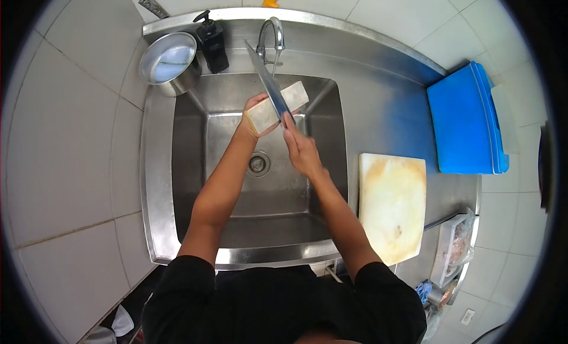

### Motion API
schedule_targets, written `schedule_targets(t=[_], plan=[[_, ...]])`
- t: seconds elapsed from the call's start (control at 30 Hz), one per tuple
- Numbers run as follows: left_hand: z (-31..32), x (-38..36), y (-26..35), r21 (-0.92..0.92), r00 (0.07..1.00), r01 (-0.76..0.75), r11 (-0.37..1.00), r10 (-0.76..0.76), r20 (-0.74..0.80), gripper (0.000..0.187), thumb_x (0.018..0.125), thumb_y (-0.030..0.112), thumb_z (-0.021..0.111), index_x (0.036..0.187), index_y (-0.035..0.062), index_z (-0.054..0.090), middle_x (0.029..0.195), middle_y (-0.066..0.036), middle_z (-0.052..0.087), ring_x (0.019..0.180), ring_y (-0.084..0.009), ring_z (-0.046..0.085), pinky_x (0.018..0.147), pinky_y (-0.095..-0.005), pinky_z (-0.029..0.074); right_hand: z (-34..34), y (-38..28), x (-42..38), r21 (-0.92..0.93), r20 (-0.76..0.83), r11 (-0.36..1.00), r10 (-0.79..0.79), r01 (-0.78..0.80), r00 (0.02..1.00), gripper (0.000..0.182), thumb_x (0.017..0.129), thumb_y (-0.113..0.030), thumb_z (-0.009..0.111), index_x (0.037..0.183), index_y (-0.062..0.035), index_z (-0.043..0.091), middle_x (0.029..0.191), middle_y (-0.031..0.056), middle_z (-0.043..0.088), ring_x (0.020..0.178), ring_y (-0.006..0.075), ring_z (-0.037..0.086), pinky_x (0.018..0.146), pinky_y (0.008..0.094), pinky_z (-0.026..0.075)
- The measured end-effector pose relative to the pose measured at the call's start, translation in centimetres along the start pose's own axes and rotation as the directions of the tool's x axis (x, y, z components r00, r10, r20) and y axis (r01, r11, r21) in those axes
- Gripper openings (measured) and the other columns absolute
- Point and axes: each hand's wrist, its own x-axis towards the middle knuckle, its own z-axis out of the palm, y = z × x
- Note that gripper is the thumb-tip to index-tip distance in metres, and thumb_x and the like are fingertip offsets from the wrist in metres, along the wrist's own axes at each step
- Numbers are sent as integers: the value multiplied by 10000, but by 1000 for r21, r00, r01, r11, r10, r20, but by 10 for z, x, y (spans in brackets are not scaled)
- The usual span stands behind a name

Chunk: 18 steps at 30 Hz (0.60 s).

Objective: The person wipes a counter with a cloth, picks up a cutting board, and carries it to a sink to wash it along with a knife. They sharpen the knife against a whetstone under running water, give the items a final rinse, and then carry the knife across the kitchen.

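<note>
Over the sink point(192, 184), my left hand point(255, 101) grips a pale rectangular sharpening stone point(296, 95) from beneath, with fingers along its sides. My right hand point(303, 150) is closed around the handle end of a knife point(266, 78). The wide steel blade lies across the stone, its tip pointing up and left toward the faucet point(279, 33). A thin stream of water appears to run from the spout close to the blade. Most of the knife's handle is hidden by my right hand.
Left of the faucet stand a black pump bottle point(213, 48) and a metal pot point(180, 81). A stained white cutting board point(393, 205) lies right of the sink. Farther right are a blue bin point(464, 125) and a plastic container with bagged contents point(455, 246). The drain point(258, 164) sits below my hands.
</note>
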Motion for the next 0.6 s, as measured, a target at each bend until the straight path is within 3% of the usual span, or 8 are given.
schedule_targets(t=[0.03, 0.07, 0.17, 0.2, 0.3, 0.4, 0.53, 0.6], plan=[[-8, 0, -3, 28, 995, -47, 998, 50, -87, 535, 890, 249, 389, 1290, -107, 391, 1301, -289, 439, 1185, -421, 455, 1052, -531, 320, 6, 0, 8, 6, 1, 1000, 1, -1, 1000, 417, 961, -214, 434, 1350, -69, 410, 1195, 211, 555, 1074, 354, 568, 852, 317, 458], [-15, 0, 0, -51, 994, 26, 998, -21, 109, 540, 880, 267, 409, 1270, -105, 412, 1294, -284, 448, 1178, -426, 457, 1045, -537, 326, 11, 1, 16, -7, 15, 999, -39, 39, 999, 419, 959, -215, 438, 1354, -78, 410, 1194, 202, 561, 1067, 351, 575, 852, 321, 460], [5, 5, 14, -96, 989, 60, 994, -46, 139, 543, 871, 261, 417, 1269, -107, 412, 1304, -285, 438, 1189, -447, 437, 1055, -537, 316, 15, 3, 4, -72, 38, 996, -58, 60, 998, 425, 955, -209, 443, 1362, -91, 404, 1181, 192, 575, 1042, 343, 594, 848, 332, 465], [22, 5, 18, -202, 983, 32, 979, 5, 184, 555, 878, 261, 418, 1290, -108, 387, 1319, -287, 421, 1214, -462, 405, 1066, -533, 302, 16, 3, -9, -118, 50, 992, -36, 42, 998, 429, 953, -202, 444, 1366, -95, 399, 1170, 192, 583, 1025, 338, 606, 845, 338, 469], [46, 1, 42, -106, 994, -68, 992, 76, 75, 551, 889, 247, 406, 1303, -115, 366, 1324, -291, 414, 1231, -454, 392, 1078, -527, 285, 9, 29, -58, -246, -47, 969, -31, 19, 998, 436, 950, -190, 441, 1371, -87, 390, 1155, 195, 589, 994, 352, 612, 838, 354, 472], [37, -1, 46, -89, 999, -22, 996, 26, 39, 538, 885, 217, 366, 1298, -127, 361, 1320, -294, 418, 1231, -436, 404, 1077, -523, 286, -5, 49, -60, -253, -3, 967, 37, -37, 999, 440, 952, -192, 436, 1374, -83, 382, 1155, 202, 587, 985, 362, 610, 827, 349, 474], [19, 6, 8, -36, 1000, -9, 999, 10, 20, 499, 885, 236, 366, 1249, -99, 431, 1238, -271, 497, 1134, -410, 494, 1029, -534, 346, 11, 6, 7, -119, -19, 992, 27, -30, 999, 438, 950, -189, 436, 1373, -87, 386, 1156, 199, 588, 980, 362, 612, 817, 337, 476], [20, -2, 6, -16, 999, -36, 999, 36, -6, 467, 888, 246, 385, 1195, -89, 493, 1168, -251, 562, 1053, -389, 562, 998, -527, 388, 21, -3, 20, -30, -60, 992, -123, 121, 991, 437, 951, -186, 434, 1373, -85, 386, 1163, 205, 582, 1010, 351, 604, 820, 334, 474]])
